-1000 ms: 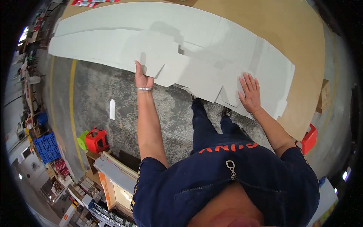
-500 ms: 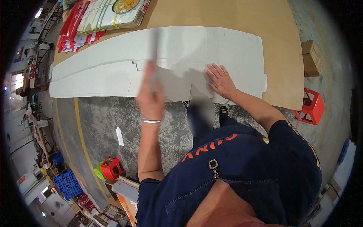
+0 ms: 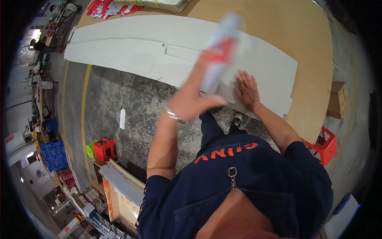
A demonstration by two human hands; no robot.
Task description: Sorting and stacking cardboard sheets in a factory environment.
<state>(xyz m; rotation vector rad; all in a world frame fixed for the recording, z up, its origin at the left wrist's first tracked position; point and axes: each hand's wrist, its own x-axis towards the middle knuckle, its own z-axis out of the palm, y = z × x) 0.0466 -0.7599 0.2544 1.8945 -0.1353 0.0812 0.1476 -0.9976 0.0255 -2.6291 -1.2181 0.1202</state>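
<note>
Left hand (image 3: 191,104) raised above the edge of the surface (image 3: 302,51), forearm angled up from the lower middle of the view, a metal bracelet (image 3: 173,115) at the wrist. Fingers closed around the lower end of a pale cylinder with a red band (image 3: 221,47); the cylinder tilts up and to the right and is motion-blurred, so its kind cannot be told. It is held in the air above the grey-white cut sheets (image 3: 159,51), not touching them.

Right hand (image 3: 246,89) lies flat, palm down, fingers spread, pressing on the near edge of the same sheets; right arm reaches forward from the shoulder, elbow slightly bent.

The sheets lie in long overlapping strips across the brown surface, running from the far left toward the right hand. At the far edge of the surface, red-and-white printed packs (image 3: 107,8).

Below the surface edge: mottled concrete floor (image 3: 131,99) with a yellow line (image 3: 84,119) and a small white scrap (image 3: 122,118). One shoe (image 3: 237,118) shows near the surface edge. Red stool (image 3: 325,145) at right, a cardboard box (image 3: 338,99) beyond it. At left, a small red stool (image 3: 105,148) and a blue crate (image 3: 55,154).
</note>
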